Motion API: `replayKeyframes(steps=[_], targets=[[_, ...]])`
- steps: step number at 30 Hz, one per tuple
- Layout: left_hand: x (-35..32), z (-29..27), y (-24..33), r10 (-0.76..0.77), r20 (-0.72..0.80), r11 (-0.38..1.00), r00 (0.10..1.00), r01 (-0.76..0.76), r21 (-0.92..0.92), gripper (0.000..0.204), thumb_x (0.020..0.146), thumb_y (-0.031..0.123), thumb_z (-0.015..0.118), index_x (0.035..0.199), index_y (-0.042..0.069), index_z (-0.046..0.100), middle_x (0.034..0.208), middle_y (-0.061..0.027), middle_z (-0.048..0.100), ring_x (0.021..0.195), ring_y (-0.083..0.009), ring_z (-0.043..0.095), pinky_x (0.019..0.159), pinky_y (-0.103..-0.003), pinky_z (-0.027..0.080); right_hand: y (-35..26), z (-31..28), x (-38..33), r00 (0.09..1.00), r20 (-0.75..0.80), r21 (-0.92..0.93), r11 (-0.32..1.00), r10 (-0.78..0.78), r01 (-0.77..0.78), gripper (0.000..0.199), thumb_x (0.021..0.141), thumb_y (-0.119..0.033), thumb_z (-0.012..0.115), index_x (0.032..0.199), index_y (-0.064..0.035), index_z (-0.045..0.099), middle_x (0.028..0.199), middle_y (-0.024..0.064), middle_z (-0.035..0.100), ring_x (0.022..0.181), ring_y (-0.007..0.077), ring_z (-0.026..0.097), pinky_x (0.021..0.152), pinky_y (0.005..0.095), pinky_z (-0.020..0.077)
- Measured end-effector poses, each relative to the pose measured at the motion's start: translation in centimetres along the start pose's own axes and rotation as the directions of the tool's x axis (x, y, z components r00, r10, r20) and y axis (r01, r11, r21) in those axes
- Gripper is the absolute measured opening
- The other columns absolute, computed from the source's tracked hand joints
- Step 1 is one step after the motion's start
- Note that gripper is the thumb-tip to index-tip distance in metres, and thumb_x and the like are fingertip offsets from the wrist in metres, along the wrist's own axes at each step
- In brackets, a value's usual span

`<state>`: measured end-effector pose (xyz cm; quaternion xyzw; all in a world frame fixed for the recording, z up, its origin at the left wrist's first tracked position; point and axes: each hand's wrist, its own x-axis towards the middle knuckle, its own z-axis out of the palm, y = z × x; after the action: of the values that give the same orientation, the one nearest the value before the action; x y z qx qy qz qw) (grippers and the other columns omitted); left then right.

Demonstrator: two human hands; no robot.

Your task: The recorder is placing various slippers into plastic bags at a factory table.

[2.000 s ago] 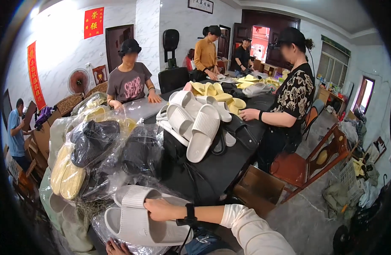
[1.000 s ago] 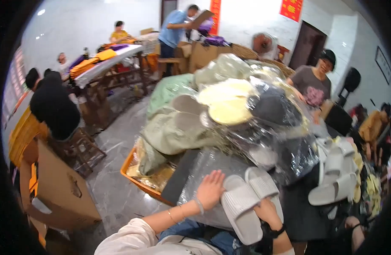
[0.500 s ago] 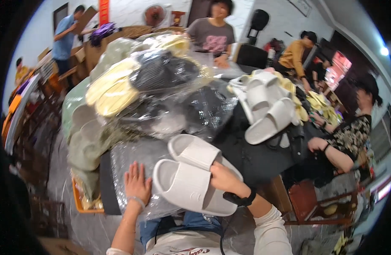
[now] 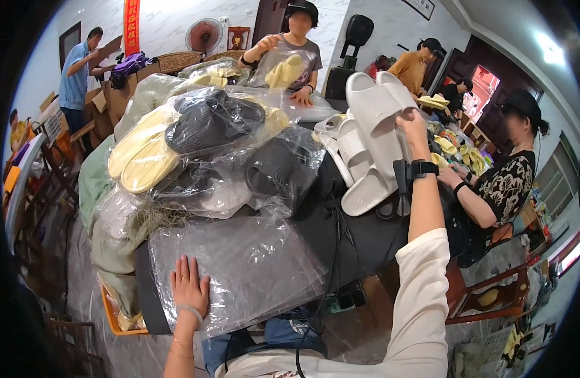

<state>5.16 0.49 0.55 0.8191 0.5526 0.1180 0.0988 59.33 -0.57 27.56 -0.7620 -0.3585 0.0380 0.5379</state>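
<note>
My right hand, arm stretched out to the right, grips a pair of pale grey slide slippers tilted on end. They are just above other pale grey slides piled on the dark table. My left hand lies flat, fingers out, on a stack of clear plastic bags at the table's near edge. Beyond the stack is a heap of bagged slippers, with yellow ones and dark grey ribbed ones at the top.
A green sack and an orange crate are at the left. Across the table a person holds up a bag with a yellow slipper. Another person is at the right. Wooden chair at lower right; black cables hang mid-table.
My right hand has carried the pale grey slides from above the plastic bags to the right and away, over to the pile. My left hand stays flat on the bags.
</note>
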Motion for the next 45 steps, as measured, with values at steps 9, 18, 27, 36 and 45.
replayKeyframes(steps=[9, 18, 27, 36, 45], targets=[[0.1, -0.4, 0.2, 0.002, 0.016, 1.000, 1.000, -0.002, -0.020, 0.058, 0.092, 0.035, 0.043, 0.141, 0.006, 0.031, 0.150, -0.0146, 0.022, 0.139, -0.0302, 0.018, 0.112, -0.044, 0.012, 13.3, 10.4, -14.1, 0.958, -0.099, -0.788, 0.609, -0.269, 0.090, 0.086, 0.074, -0.031, 0.072, 0.145, -0.0215, 0.023, 0.150, 0.0226, 0.001, 0.131, 0.0546, 0.012, 0.087, 0.0766, 0.0225], [0.0, -0.3, 0.0, -0.005, -0.001, 1.000, 1.000, 0.005, -0.006, 0.059, 0.091, 0.033, 0.045, 0.141, 0.006, 0.031, 0.150, -0.0144, 0.021, 0.139, -0.0303, 0.017, 0.112, -0.045, 0.013, 18.7, 9.5, -8.8, 0.942, -0.008, -0.887, 0.438, -0.337, 0.149, 0.066, 0.071, -0.025, 0.077, 0.130, -0.0208, 0.048, 0.153, 0.0130, 0.004, 0.136, 0.0437, 0.015, 0.090, 0.0662, 0.0374], [0.0, 0.1, -0.2, 0.006, 0.002, 1.000, 1.000, -0.006, 0.006, 0.060, 0.090, 0.034, 0.045, 0.142, 0.006, 0.030, 0.150, -0.0144, 0.022, 0.139, -0.0306, 0.019, 0.112, -0.044, 0.013, 18.8, 6.5, -2.7, 0.967, 0.048, -0.769, 0.608, -0.249, 0.195, 0.052, 0.070, -0.020, 0.077, 0.119, -0.0155, 0.060, 0.154, 0.0070, 0.002, 0.138, 0.0380, 0.013, 0.096, 0.0619, 0.0351], [0.2, 0.6, -0.4, 0.026, -0.050, 0.999, 0.998, -0.025, 0.031, 0.058, 0.090, 0.034, 0.047, 0.140, 0.006, 0.033, 0.149, -0.0147, 0.025, 0.138, -0.0311, 0.021, 0.112, -0.045, 0.015, 14.7, 9.0, -8.9, 0.737, 0.112, -0.535, 0.585, -0.666, 0.610, 0.027, 0.073, -0.009, 0.066, 0.100, -0.0070, 0.065, 0.114, 0.0098, 0.057, 0.109, 0.0307, 0.052, 0.093, 0.0411, 0.0393], [-0.1, 0.4, -0.2, 0.025, -0.039, 1.000, 0.999, -0.025, 0.013, 0.057, 0.092, 0.033, 0.043, 0.140, 0.005, 0.033, 0.149, -0.0155, 0.025, 0.138, -0.0315, 0.021, 0.111, -0.046, 0.016, 16.3, 13.4, -9.8, 0.738, 0.285, -0.430, 0.607, -0.611, 0.668, 0.028, 0.077, -0.001, 0.060, 0.104, -0.0041, 0.061, 0.106, 0.0115, 0.060, 0.098, 0.0299, 0.057, 0.085, 0.0389, 0.0459]])
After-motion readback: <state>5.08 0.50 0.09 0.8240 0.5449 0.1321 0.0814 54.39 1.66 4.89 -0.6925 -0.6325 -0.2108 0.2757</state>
